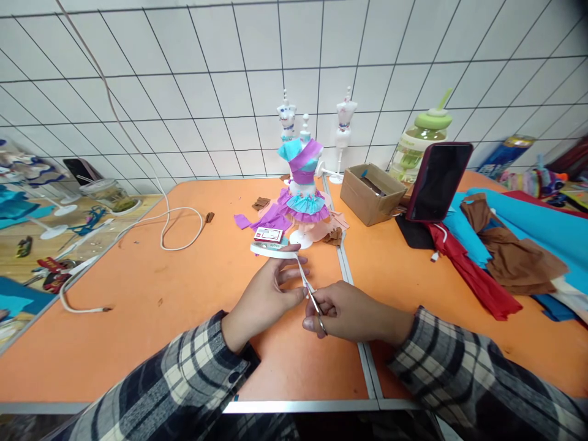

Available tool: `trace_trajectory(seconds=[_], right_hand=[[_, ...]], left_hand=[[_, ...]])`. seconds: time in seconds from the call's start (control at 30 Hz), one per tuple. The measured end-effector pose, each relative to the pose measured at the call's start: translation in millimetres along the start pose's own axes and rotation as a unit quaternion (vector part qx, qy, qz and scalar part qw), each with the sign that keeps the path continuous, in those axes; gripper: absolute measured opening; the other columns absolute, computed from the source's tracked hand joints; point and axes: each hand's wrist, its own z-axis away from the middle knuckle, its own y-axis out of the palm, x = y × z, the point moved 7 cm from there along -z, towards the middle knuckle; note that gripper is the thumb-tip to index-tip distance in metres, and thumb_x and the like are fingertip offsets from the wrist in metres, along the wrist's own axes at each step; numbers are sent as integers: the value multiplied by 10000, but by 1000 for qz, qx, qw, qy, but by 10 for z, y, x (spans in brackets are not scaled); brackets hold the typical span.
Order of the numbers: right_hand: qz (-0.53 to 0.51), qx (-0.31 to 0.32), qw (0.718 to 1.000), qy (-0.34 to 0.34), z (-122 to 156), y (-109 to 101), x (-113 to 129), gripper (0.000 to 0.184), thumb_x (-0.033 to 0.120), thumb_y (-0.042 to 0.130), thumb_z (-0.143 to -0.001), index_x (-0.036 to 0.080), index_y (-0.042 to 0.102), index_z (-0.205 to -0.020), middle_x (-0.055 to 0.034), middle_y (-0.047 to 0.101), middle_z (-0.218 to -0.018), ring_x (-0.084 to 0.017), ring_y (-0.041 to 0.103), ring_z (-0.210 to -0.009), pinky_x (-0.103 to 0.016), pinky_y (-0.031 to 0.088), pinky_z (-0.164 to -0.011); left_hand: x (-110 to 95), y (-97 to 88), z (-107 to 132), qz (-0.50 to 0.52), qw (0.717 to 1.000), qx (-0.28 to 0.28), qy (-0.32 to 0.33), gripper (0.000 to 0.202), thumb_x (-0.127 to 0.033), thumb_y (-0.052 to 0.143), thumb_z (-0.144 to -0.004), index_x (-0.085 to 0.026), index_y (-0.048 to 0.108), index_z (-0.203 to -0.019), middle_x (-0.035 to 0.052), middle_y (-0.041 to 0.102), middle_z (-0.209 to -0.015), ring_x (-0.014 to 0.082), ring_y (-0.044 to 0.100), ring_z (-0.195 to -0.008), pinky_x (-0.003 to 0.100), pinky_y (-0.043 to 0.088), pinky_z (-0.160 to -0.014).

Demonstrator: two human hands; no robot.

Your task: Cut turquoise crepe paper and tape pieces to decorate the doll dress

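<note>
My left hand [269, 294] holds a white roll of tape [274, 247] over the orange table [151, 306], thumb and fingers pinching a strip pulled down from it. My right hand [349, 312] grips small scissors [316, 304], whose blades meet the strip just below the left thumb. Right behind the roll stands a small dress form [303, 184] in a blue and purple paper dress, on a white base. Purple scraps [266, 218] lie at its foot.
Two more small dress forms [344, 131] stand by the tiled wall. A cardboard box [371, 193], a propped phone [438, 182], a green-lidded jar [425, 144] and piled blue, red and brown cloth [505, 251] fill the right. A white cable [179, 229] loops on the left.
</note>
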Motion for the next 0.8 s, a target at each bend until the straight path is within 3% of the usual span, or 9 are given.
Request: trace_trajectory(seconds=[0.6,0.8], right_hand=[[11,-5,1000,-21,6,-7,45,172,368,597,-856,204,611,-807,42,729,-711,-104,613,-639,-213,373,-590],[23,1,1000,-2,39,-47,78,312,492,635,-819,184,633,-769,-1,707,-732,-126,584,-635,-226,356,-571]], left_hand=[[21,6,-4,13,1000,-3,-15,526,-145,730,-697,-208,509,-1169,125,521,-1286,284,580,-1155,399,540,-846],[12,20,15,4,1000,10,-1,524,-131,713,-711,-212,512,-1188,122,518,-1292,274,583,-1139,419,533,-869]])
